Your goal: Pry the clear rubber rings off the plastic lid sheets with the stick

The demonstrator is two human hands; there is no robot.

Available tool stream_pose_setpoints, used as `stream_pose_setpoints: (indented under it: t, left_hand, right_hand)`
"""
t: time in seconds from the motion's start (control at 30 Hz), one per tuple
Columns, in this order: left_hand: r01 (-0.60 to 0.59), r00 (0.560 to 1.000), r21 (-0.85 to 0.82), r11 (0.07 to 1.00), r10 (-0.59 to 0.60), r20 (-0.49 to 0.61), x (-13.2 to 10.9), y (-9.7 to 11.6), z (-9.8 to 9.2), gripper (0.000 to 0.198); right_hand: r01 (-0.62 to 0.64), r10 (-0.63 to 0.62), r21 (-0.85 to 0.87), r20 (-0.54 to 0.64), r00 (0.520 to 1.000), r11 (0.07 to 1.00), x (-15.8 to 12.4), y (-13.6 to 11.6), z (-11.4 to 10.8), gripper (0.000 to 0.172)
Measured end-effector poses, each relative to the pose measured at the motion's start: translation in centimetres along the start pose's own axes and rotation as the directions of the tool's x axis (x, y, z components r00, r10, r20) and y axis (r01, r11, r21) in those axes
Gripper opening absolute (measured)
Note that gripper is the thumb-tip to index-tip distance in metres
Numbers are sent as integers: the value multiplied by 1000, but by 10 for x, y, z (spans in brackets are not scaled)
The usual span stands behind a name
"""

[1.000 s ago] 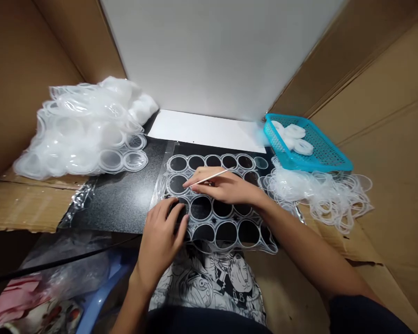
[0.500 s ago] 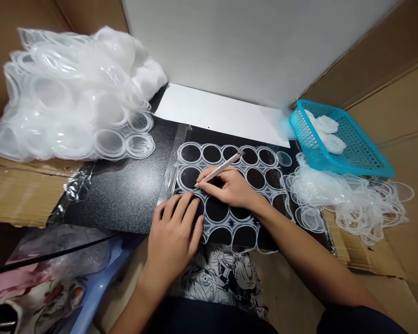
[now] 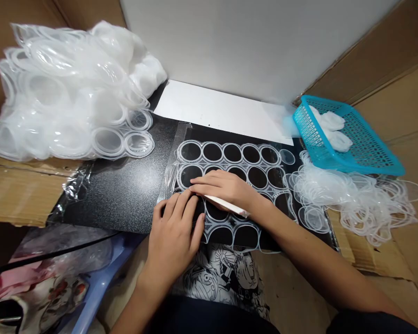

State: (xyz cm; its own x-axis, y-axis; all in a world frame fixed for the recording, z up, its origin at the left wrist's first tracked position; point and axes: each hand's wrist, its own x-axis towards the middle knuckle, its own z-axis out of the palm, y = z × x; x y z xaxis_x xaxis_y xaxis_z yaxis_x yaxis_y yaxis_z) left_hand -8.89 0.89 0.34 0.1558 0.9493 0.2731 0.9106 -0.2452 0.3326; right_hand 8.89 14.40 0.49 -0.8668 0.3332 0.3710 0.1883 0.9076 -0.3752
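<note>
Ring sheet (image 3: 242,164) at tbl edge (image 3: 125,231), wide margin (image 3: 125,190) L; L hand (image 3: 174,227) part-spread atop, R hand (image 3: 226,185) curled over white stick (image 3: 229,207)

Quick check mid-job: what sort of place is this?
Most likely a small handwork station: a clear ring sheet lies on a black table, with a plastic heap towards one end and a blue basket towards the other.

My remote feed, head-worn, looks forward and down, close above the black tabletop (image 3: 125,190), white wall (image 3: 230,46) at twelve o'clock.
</note>
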Motion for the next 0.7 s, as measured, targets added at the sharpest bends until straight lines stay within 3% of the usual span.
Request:
stream_pose_setpoints:
  t: [0.1,0.2,0.33,0.47,0.53,0.57,0.63,0.7]
  left_hand:
    - [-4,1000,-11,1000,4,6,-1,-1,0,35]
    - [-15,1000,-60,998,13,-25,-5,-3,0,32]
    - [-1,998,-198,980,-12,-64,-10,-9,-2,28]
    - [55,994,-354,934,-86,-71,-6,-16,-7,27]
    - [74,992,-414,907,-110,-63,0,-17,-12,24]
    - [74,992,-428,901,-110,-61,3,-16,-16,23]
    - [43,996,-436,899,-74,-54,13,-13,-25,22]
    - [-23,999,-438,899,0,-54,29,-8,-34,24]
  right_hand:
    - [-30,30,-112,-2,1000,993,4,2,0,28]
    - [-90,89,-3,-104,991,996,13,1,-7,29]
    - [-225,230,54,-150,961,973,10,-6,-38,30]
    - [-431,423,-122,-88,902,894,-28,-19,-77,35]
    - [-595,563,-210,-196,803,775,-54,-32,-93,36]
    - [-686,626,-236,-283,726,689,-67,-41,-99,35]
    - [-841,712,-245,-449,540,483,-94,-65,-106,30]
    - [-935,765,-205,-538,353,288,-120,-95,-103,26]
